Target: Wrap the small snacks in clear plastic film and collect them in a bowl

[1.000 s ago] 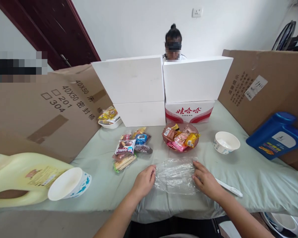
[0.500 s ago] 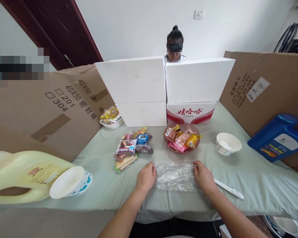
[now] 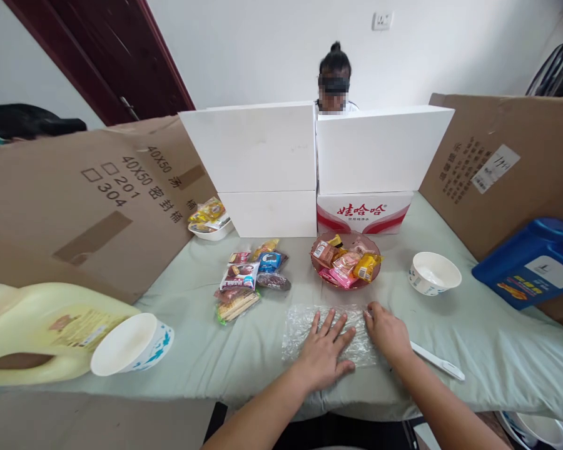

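Left hand (image 3: 326,353) flat, palm down on the clear plastic bag (image 3: 300,325), fingers spread wide, pressing it to the green cloth (image 3: 473,337). Right hand (image 3: 388,334) at the bag's right edge, fingers curled loosely on the plastic (can't tell if it's actually pinching the edge). Bag lies flat near the front edge of the table, centre.

White plastic knife (image 3: 438,361) on the cloth just right of the right wrist. Near left: white paper bowl (image 3: 126,344) tipped on its side against a pale yellow jug (image 3: 37,331), also lying down.

Further back: loose pile of snack packets (image 3: 248,278) left of centre, pink dish (image 3: 347,259) full of wrapped snacks just beyond the bag, upright white bowl (image 3: 434,273) to its right. Blue jug (image 3: 530,262) leaning on the right cardboard wall (image 3: 497,162).

Back: small tray of yellow packets (image 3: 209,220), white boxes (image 3: 309,162) stacked as a screen, a person (image 3: 334,78) behind them.
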The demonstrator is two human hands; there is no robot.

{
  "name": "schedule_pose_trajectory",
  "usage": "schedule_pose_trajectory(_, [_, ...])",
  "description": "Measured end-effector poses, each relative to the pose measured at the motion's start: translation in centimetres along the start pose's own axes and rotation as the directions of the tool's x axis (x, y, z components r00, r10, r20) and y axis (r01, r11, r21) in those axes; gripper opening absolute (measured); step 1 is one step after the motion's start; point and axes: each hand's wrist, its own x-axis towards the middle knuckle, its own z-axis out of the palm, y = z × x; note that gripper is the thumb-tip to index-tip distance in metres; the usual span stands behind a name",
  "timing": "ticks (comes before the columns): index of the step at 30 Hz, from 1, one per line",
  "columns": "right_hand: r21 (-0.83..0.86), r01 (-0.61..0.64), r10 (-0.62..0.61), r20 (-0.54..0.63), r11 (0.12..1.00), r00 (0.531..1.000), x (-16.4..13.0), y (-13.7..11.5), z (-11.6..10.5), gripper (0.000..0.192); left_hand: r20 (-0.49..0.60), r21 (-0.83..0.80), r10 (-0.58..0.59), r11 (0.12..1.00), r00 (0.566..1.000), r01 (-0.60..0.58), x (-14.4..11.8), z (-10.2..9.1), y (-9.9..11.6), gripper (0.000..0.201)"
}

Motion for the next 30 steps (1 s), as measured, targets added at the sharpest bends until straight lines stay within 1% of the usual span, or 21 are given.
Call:
schedule_pose_trajectory(1, [-0.018,-0.008,0.008,-0.007,1.000,1.000,0.5,0.7,-0.6,0.021,0.034,0.004,-0.007,1.000,0.999,0.007,0.0,0.3,-0.2,0.067])
schedule_pose_trajectory(3, [-0.051,-0.037,0.034,-0.046,0.998,0.998,1.4,2.1,-1.9,0.025,0.061,0.009,-0.026,1.000,0.998,0.025,-0.1,0.7,-0.6,0.068])
schedule_pose_trajectory(5, [-0.073,-0.038,0.031,-0.103,0.997,0.994,1.6,2.6,-3.2,0.032,0.058,0.011,-0.023,1.000,0.998,0.023,-0.2,0.7,-0.8,0.068])
schedule_pose_trajectory(6, [-0.078,-0.020,0.010,-0.123,0.997,0.992,1.4,2.5,-3.5,0.034,0.053,0.013,-0.019,1.000,0.998,0.019,-0.3,0.7,-0.8,0.068])
schedule_pose_trajectory(7, [-0.078,0.030,-0.040,-0.132,0.997,0.990,0.9,2.1,-3.6,0.036,0.048,0.016,-0.015,1.000,0.999,0.014,-0.3,0.7,-0.8,0.068])
schedule_pose_trajectory(8, [-0.074,0.121,-0.129,-0.128,0.990,0.983,0.2,1.5,-3.3,0.037,0.043,0.020,-0.011,1.000,0.999,0.010,-0.3,0.7,-0.8,0.068])
schedule_pose_trajectory(9, [-0.070,0.235,-0.242,-0.114,0.969,0.964,-0.5,0.8,-2.8,0.037,0.037,0.024,-0.007,1.000,0.999,0.006,-0.3,0.8,-0.7,0.068])
schedule_pose_trajectory(10, [-0.067,0.367,-0.372,-0.098,0.928,0.923,-1.3,0.3,-2.0,0.039,0.030,0.025,-0.002,1.000,1.000,0.002,-0.3,0.9,-0.6,0.068])
schedule_pose_trajectory(11, [-0.069,0.478,-0.482,-0.082,0.876,0.872,-2.0,-0.2,-1.1,0.044,0.021,0.024,0.002,1.000,1.000,-0.002,-0.2,1.0,-0.4,0.070])
schedule_pose_trajectory(12, [-0.073,0.550,-0.554,-0.068,0.832,0.829,-2.6,-0.4,-0.2,0.053,0.011,0.022,-0.002,1.000,1.000,0.001,-0.1,1.1,-0.4,0.073])
schedule_pose_trajectory(13, [-0.078,0.586,-0.590,-0.053,0.807,0.806,-3.0,-0.5,0.7,0.063,-0.001,0.020,-0.019,1.000,1.000,0.019,-0.1,1.1,-0.4,0.078])
schedule_pose_trajectory(14, [-0.081,0.584,-0.588,-0.037,0.808,0.808,-3.3,-0.4,1.5,0.071,-0.014,0.021,-0.056,0.998,0.998,0.056,-0.1,1.1,-0.6,0.084])
schedule_pose_trajectory(15, [-0.079,0.567,-0.570,-0.020,0.820,0.822,-3.5,-0.2,2.0,0.075,-0.024,0.025,-0.111,0.993,0.993,0.112,-0.2,1.1,-0.9,0.089])
schedule_pose_trajectory(17, [-0.061,0.533,-0.533,0.016,0.844,0.846,-3.4,0.2,2.5,0.075,-0.040,0.045,-0.252,0.966,0.967,0.253,-0.9,0.7,-2.2,0.092])
schedule_pose_trajectory(19, [-0.034,0.515,-0.513,0.053,0.857,0.857,-3.2,0.3,2.3,0.075,-0.061,0.072,-0.364,0.927,0.929,0.368,-2.1,0.1,-4.0,0.086])
schedule_pose_trajectory(21, [-0.002,0.500,-0.497,0.095,0.866,0.862,-3.0,0.1,1.6,0.075,-0.115,0.087,-0.407,0.905,0.906,0.417,-3.9,-0.7,-5.9,0.078])
schedule_pose_trajectory(23, [0.037,0.484,-0.484,0.130,0.874,0.865,-2.9,0.0,0.8,0.075,-0.194,0.079,-0.366,0.919,0.910,0.386,-5.9,-1.6,-7.0,0.070])
schedule_pose_trajectory(25, [0.082,0.479,-0.486,0.121,0.874,0.866,-3.0,0.2,0.0,0.073,-0.240,0.056,-0.253,0.960,0.937,0.273,-7.6,-2.4,-7.1,0.056])
schedule_pose_trajectory(28, [0.138,0.519,-0.527,0.030,0.844,0.849,-3.6,1.2,-1.5,0.065,-0.214,0.012,-0.066,0.997,0.975,0.070,-9.4,-3.1,-6.3,0.038])
schedule_pose_trajectory(30, [0.158,0.551,-0.558,-0.003,0.819,0.830,-4.3,2.3,-2.4,0.061,-0.188,-0.009,0.001,1.000,0.982,-0.003,-10.0,-3.2,-5.8,0.035])
